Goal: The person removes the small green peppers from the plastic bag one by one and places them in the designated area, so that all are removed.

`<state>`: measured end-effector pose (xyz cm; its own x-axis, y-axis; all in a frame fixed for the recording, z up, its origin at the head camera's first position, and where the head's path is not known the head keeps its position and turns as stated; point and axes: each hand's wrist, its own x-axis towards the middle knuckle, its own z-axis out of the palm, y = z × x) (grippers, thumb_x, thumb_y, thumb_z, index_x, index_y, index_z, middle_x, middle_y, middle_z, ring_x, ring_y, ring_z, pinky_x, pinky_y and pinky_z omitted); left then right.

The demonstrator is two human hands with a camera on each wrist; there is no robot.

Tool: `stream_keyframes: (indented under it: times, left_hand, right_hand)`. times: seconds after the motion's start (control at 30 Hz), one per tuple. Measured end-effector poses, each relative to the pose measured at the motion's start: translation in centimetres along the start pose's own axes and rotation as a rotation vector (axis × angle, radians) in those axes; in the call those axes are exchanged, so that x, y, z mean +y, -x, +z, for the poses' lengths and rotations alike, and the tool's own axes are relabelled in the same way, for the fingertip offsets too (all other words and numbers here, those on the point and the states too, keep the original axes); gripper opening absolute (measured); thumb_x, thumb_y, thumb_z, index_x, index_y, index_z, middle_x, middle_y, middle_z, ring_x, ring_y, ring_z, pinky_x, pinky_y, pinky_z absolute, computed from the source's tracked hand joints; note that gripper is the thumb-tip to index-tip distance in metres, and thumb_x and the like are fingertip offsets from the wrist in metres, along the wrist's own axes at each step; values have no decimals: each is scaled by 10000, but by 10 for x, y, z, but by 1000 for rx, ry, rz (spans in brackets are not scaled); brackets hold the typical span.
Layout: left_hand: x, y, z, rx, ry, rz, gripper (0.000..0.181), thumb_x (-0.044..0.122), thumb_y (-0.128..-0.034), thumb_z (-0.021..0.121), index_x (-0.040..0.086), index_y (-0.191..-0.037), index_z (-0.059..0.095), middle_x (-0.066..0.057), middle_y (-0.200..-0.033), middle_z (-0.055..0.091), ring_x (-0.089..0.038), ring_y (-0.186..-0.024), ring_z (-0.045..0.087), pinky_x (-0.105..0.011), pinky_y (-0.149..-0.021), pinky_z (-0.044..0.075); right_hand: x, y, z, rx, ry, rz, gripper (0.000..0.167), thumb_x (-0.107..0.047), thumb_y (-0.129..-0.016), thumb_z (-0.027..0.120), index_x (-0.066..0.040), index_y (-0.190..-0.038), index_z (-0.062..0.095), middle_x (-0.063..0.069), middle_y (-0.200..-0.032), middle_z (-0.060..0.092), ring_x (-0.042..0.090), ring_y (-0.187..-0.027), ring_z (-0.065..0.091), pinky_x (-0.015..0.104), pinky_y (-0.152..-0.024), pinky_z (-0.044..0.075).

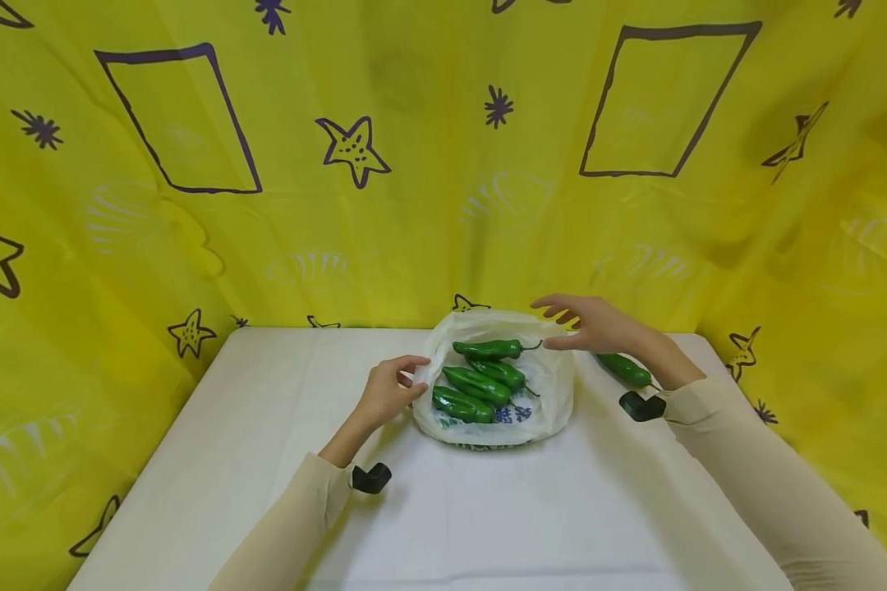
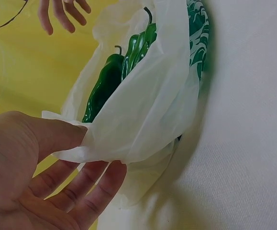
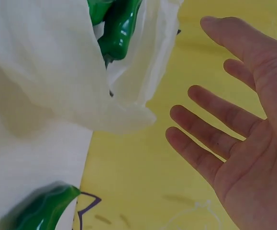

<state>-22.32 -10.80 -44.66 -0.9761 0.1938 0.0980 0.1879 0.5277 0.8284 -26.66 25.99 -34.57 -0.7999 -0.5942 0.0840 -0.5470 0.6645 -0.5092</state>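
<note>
Below the left fingers (image 1: 412, 361) spreads a white cloth-covered table (image 1: 281, 460); beyond their tips hangs a yellow curtain (image 1: 414, 246), printed with dark-outlined starfish (image 1: 353, 149) and pale shells (image 1: 513, 195).

White table (image 1: 547, 517); bag (image 1: 559, 394) on it; green pepper (image 1: 624, 370) too.

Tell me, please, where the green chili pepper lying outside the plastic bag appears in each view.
Head: the loose green chili pepper lies right of centre, to the right of the white plastic bag.
Left wrist: it is not in this picture.
Right wrist: bottom left, cut off by the lower edge.
Shared landmark: the white plastic bag, with peppers inside, shows in all three views.
</note>
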Motion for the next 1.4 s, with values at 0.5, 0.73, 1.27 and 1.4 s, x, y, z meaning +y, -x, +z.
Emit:
stream_keyframes:
  times: [0.5,0.73,1.27,1.4]
  left_hand:
    - [0,1,2,-5,16,9,395,-11,-889,765,69,-1271,710,-155,-1145,655,-208,-839,612,-263,-572,577]
    - [0,2,1,-3,20,8,396,-6,-890,765,74,-1274,711,-156,-1155,654,-210,-834,607,-265,-575,579]
    - [3,0,3,4,-5,32,394,-7,-879,776,70,-1261,719,-151,-1119,683,-211,-845,641,-262,-581,577]
    - [1,0,4,8,-12,56,386,-6,-876,772,57,-1252,718,-158,-1104,685,-209,-833,643,-263,-581,582]
  right_hand:
    - [-15,-30,29,-62,-84,-60,517,-119,-920,755,-67,-1393,552,269,-1372,589,506,-1194,592,625,-984,521]
    - [-12,-46,45,-118,-109,-52,525,-90,-921,748,-72,-1398,531,257,-1405,567,499,-1244,567,640,-1029,479]
    - [2,-69,67,-229,-85,-20,520,-85,-946,709,-107,-1431,523,202,-1439,563,442,-1328,515,593,-1106,439]
    - [1,-72,71,-244,-71,21,510,-91,-946,710,-140,-1422,534,190,-1429,580,406,-1327,529,571,-1091,463]
